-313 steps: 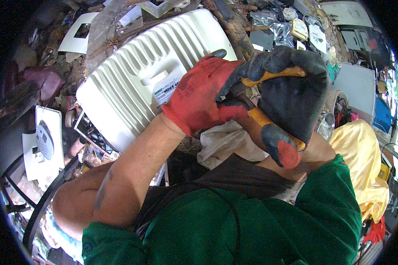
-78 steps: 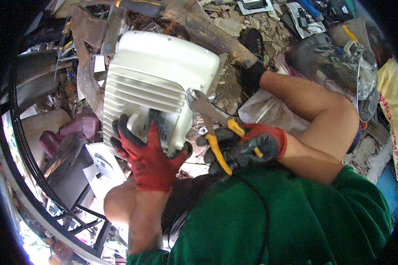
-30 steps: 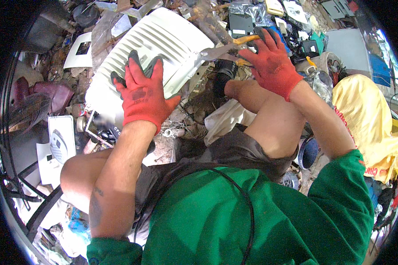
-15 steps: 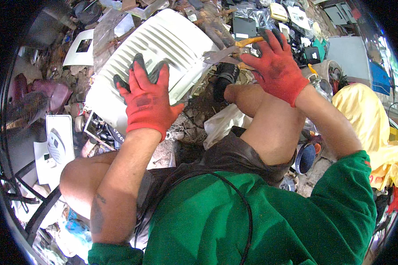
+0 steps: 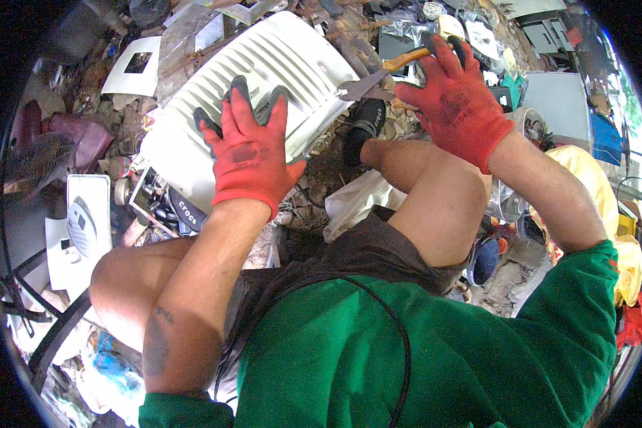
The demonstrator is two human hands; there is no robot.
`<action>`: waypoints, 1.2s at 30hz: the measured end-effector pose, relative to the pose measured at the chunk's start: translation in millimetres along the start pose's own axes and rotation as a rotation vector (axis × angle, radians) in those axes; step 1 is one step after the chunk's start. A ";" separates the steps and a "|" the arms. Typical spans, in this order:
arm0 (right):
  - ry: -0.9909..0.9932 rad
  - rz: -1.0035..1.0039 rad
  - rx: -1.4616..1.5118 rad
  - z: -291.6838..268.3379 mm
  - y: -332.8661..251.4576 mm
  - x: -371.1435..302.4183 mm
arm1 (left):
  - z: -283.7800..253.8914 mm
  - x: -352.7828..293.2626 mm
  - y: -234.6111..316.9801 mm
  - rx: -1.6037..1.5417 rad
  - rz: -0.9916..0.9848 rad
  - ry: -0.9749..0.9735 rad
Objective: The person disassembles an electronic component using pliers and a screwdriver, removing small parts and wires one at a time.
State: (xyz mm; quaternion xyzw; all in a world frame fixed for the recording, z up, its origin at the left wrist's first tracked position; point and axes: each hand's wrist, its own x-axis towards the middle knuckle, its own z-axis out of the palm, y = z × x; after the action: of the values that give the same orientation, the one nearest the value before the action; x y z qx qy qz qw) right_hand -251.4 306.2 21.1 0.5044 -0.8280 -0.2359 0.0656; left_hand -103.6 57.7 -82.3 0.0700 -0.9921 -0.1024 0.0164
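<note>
Two grips: left hand [image 5: 251, 153] spread on a white ribbed casing [image 5: 285, 60] — right hand [image 5: 456, 103] holding yellow-handled pliers [image 5: 373, 80].

Upper left: white panel [image 5: 134, 84] with rectangular opening.
Left: maroon object [image 5: 78, 135].
Right: yellow sheet [image 5: 590, 170], creased; red cloth [image 5: 632, 324] below.
</note>
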 end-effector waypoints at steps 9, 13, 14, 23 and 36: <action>-0.043 -0.076 -0.120 -33.4 -9.7 19.0 | -2.4 4.2 1.0 -0.011 -0.036 0.047; -0.037 -0.107 -0.110 -39.6 -9.2 19.4 | -9.2 12.2 7.1 -0.051 -0.021 0.067; -0.060 -0.115 -0.159 -44.0 -11.0 20.7 | -10.2 15.5 7.7 -0.044 -0.013 0.063; -0.237 -0.170 -0.250 -83.3 -26.5 44.9 | 3.1 45.1 1.9 -0.192 0.089 0.179; -0.232 -0.172 -0.244 -89.6 -25.1 30.7 | -7.0 130.0 3.4 -1.004 0.461 -0.286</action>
State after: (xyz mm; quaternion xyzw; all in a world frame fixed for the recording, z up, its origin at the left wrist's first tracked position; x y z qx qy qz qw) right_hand -215.0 241.0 84.5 0.5311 -0.7491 -0.3959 0.0098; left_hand -232.3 41.1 -72.3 -0.1793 -0.8037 -0.5637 -0.0648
